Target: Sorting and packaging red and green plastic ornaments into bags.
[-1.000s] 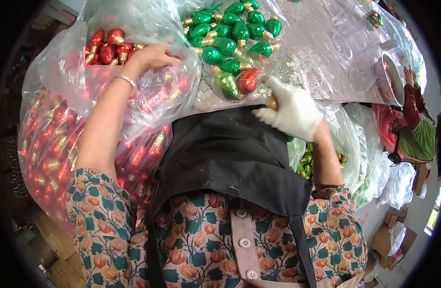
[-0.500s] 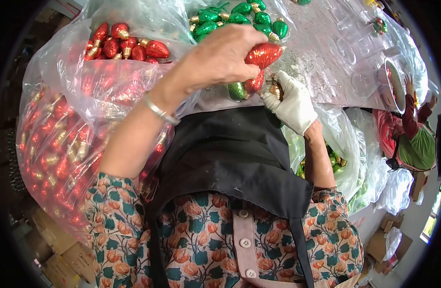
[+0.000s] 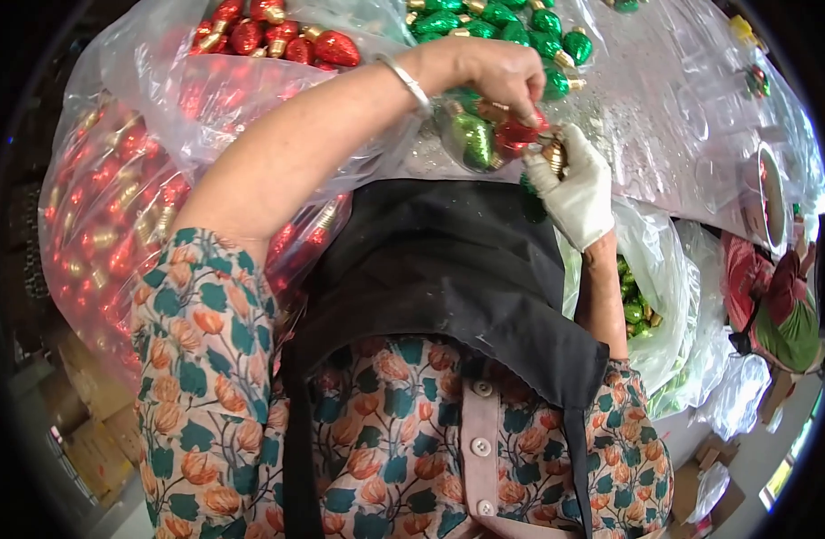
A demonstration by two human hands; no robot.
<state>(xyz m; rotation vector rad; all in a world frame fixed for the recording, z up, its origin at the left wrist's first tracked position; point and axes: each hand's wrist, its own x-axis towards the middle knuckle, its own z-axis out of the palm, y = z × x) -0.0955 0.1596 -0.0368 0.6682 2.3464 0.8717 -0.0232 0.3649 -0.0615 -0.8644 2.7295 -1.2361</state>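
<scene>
My left hand (image 3: pixel 507 79), bare with a silver bangle, reaches down with fingers bent together onto a shiny red bulb ornament (image 3: pixel 518 136). That ornament is at the mouth of a clear plastic container (image 3: pixel 452 148), beside a glittery green bulb ornament (image 3: pixel 474 140). My fingers partly cover the red one. My right hand (image 3: pixel 581 190), in a white glove, is closed around a bulb ornament with a gold ridged cap (image 3: pixel 556 156); green shows below the thumb. Its fingertips meet the container's right side, and whether they also grip the container is hidden.
Loose green bulb ornaments (image 3: pixel 498 16) lie at the far side of the table (image 3: pixel 641 148). A large clear bag of red ornaments (image 3: pixel 107 242) stands at left, a bag of green ones (image 3: pixel 677 296) at right. Clear cups (image 3: pixel 700 108) and a person (image 3: pixel 772 305) are at far right.
My left hand has come down and right with the red ornament, from above the container to its mouth. The gloved hand stays by the container; the whole view has shifted slightly.
</scene>
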